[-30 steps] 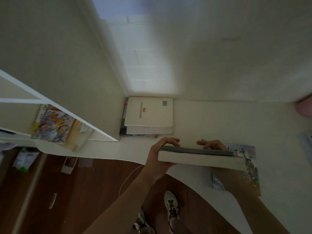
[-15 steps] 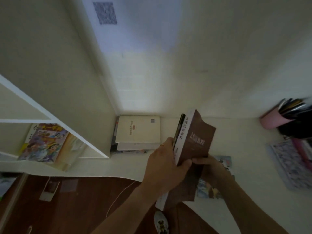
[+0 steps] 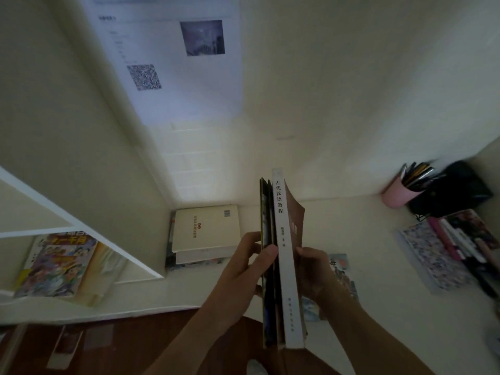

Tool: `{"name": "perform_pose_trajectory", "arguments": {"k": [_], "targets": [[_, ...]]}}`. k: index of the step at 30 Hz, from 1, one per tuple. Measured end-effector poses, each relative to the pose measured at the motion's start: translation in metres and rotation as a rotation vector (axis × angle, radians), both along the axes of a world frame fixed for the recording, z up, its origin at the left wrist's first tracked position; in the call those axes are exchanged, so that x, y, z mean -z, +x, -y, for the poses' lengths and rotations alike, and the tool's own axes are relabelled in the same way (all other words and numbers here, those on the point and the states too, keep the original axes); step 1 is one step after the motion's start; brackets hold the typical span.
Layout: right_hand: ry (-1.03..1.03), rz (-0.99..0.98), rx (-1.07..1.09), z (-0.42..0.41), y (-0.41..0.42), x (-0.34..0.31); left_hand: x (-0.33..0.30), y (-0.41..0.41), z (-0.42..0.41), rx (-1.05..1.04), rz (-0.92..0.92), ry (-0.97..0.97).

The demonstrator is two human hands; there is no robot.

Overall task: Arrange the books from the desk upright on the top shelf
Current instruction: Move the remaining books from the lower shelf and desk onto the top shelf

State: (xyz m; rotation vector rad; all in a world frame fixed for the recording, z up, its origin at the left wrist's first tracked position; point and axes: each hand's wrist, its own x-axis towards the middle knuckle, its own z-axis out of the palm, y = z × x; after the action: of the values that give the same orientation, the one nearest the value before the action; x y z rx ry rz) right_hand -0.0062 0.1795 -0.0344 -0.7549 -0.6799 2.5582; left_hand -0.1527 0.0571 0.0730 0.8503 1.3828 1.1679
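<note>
Books (image 3: 281,255) clamped spine-up between my left hand (image 3: 243,269) and right hand (image 3: 315,272) (fingers curled tight), squared for shelving.

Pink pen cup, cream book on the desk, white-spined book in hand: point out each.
Pink pen cup (image 3: 397,194), head view, on its side wall.
Cream book (image 3: 207,228), head view, on its front cover.
White-spined book (image 3: 285,255), head view, on its spine.

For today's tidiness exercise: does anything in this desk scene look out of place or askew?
Yes. The cream books lie flat in the desk corner rather than upright, and the comic book lies flat on a low shelf. A thin booklet lies loose behind the right hand.
</note>
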Motion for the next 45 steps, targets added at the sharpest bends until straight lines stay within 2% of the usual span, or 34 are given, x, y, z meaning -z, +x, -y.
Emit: {"name": "perform_pose_trajectory", "arguments": {"k": [5, 9, 12, 16, 20, 22, 26, 29, 31, 32, 33, 34, 37, 39, 41, 45], "targets": [[-0.037, 0.036, 0.1, 0.002, 0.015, 0.006, 0.005, -0.001, -0.001, 0.047, -0.255, 0.024], [-0.039, 0.151, 0.21, 0.005, 0.035, 0.005, 0.009, 0.008, -0.01, 0.148, -0.366, 0.023], [-0.04, 0.337, 0.302, 0.001, 0.057, 0.007, 0.012, 0.018, -0.02, 0.03, -0.474, 0.09], [-0.128, 0.453, 0.383, -0.014, 0.117, 0.006, 0.035, 0.014, -0.037, -0.106, -0.402, 0.025], [-0.089, 0.563, 0.487, -0.023, 0.175, 0.005, 0.085, 0.01, -0.058, -0.1, -0.149, -0.196], [-0.065, 0.57, 0.504, -0.021, 0.192, 0.006, 0.107, 0.015, -0.067, -0.096, -0.118, -0.35], [-0.022, 0.581, 0.497, -0.015, 0.203, 0.005, 0.161, 0.016, -0.073, -0.123, -0.127, -0.493], [0.009, 0.581, 0.468, -0.007, 0.193, -0.002, 0.182, 0.012, -0.067, -0.064, -0.288, -0.537], [0.033, 0.578, 0.46, -0.002, 0.18, -0.01, 0.188, 0.013, -0.056, -0.034, -0.591, -0.54], [0.045, 0.57, 0.464, 0.0, 0.173, -0.015, 0.18, 0.014, -0.051, -0.05, -0.725, -0.512], [0.06, 0.558, 0.464, 0.002, 0.166, -0.022, 0.168, 0.016, -0.047, -0.099, -0.77, -0.457], [0.08, 0.543, 0.459, 0.003, 0.156, -0.03, 0.15, 0.017, -0.043, -0.144, -0.725, -0.384], [0.188, 0.471, 0.418, 0.009, 0.116, -0.072, 0.066, 0.016, -0.031, -0.221, -0.165, -0.21], [0.296, 0.405, 0.398, 0.016, 0.081, -0.111, 0.006, 0.008, -0.015, -0.131, -0.011, -0.059], [0.423, 0.332, 0.373, 0.026, 0.045, -0.154, -0.046, -0.004, 0.009, -0.139, -0.059, 0.087], [0.702, 0.215, 0.349, 0.062, -0.025, -0.24, -0.13, -0.045, 0.065, -0.462, -0.314, 0.31]]}}
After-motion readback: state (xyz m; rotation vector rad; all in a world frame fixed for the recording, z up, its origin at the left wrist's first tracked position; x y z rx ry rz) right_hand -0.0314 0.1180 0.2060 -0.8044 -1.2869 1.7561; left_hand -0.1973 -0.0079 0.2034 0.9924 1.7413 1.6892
